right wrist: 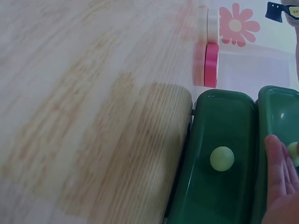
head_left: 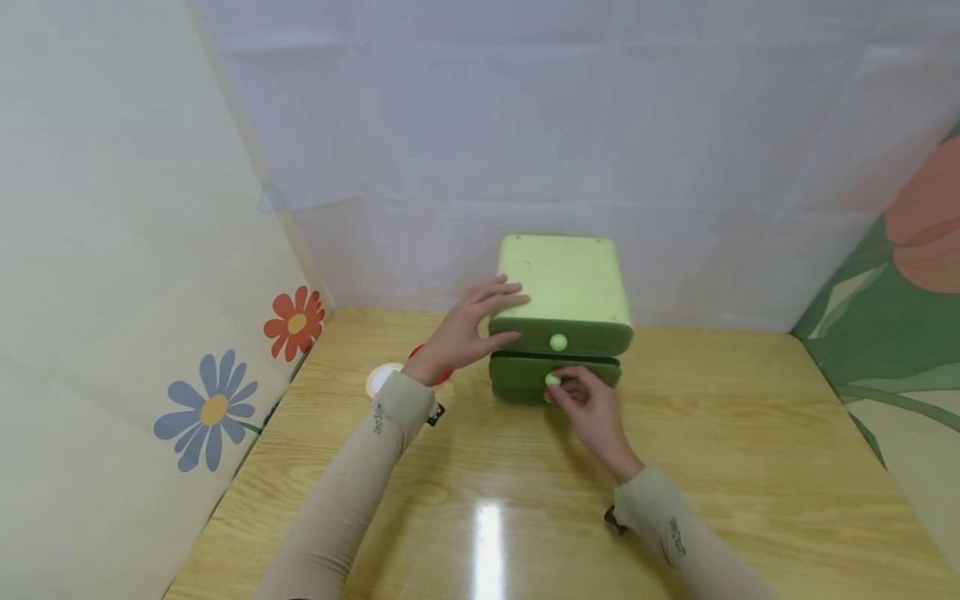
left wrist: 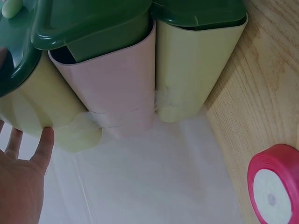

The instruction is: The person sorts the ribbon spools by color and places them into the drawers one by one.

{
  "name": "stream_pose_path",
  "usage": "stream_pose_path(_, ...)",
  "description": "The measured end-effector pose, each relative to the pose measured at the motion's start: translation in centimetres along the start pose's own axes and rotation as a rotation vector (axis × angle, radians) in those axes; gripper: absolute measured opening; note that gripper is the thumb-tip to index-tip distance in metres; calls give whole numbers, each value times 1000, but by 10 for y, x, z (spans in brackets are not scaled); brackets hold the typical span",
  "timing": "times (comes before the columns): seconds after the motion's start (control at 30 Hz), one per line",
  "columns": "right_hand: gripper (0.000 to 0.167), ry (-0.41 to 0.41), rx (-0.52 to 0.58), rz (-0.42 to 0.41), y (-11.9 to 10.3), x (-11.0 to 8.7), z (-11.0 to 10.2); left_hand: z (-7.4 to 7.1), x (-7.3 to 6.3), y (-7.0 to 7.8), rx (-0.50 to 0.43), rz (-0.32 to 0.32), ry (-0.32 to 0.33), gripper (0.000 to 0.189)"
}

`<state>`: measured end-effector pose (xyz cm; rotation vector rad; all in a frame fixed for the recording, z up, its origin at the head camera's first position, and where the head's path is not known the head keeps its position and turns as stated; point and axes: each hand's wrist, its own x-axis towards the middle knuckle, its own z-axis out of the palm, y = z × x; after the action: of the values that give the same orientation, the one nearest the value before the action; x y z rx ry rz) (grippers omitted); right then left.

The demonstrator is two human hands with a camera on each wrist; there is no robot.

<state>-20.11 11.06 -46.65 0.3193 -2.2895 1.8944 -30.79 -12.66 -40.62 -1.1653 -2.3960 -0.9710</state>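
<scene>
A small drawer cabinet (head_left: 562, 275) with a pale green top and dark green drawer fronts stands at the back of the table. My left hand (head_left: 468, 325) rests at its upper left edge with the fingers extended; in the left wrist view they lie against the yellow-green top section. My right hand (head_left: 592, 412) pinches the round pale knob (head_left: 552, 380) of the middle drawer (left wrist: 110, 44), which juts slightly out of its pink casing (left wrist: 112, 84). Above it, the top drawer (head_left: 517, 335) sits closed. The bottom drawer (right wrist: 224, 121), with its own round knob (right wrist: 222, 158), shows in the right wrist view.
Left of the cabinet, a red-pink ribbon roll (left wrist: 273, 186) and a white roll (head_left: 381, 379) stand on the wooden table (head_left: 720, 450). A white sheet (head_left: 465, 150) hangs behind, and flower-printed panels (head_left: 112, 250) flank the sides.
</scene>
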Motion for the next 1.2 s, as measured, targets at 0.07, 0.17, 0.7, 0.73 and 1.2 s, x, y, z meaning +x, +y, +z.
stream_pose_path(0.07,22,5,-8,7,8,1,0,0,0,-1,1,-1,-1,56)
stream_pose_path(0.17,23,13,-10,10,21,3,1,1,0,-2,3,-2,-3,56)
stream_pose_path(0.7,20,23,-28,-50,27,-5,2,1,0,-2,-16,4,0,56)
stream_pose_path(0.73,20,19,-24,-47,27,-5,1,2,0,-2,-17,4,1,56)
stream_pose_path(1.2,18,-1,-5,-29,20,-12,0,0,-1,-1,-12,4,-1,55)
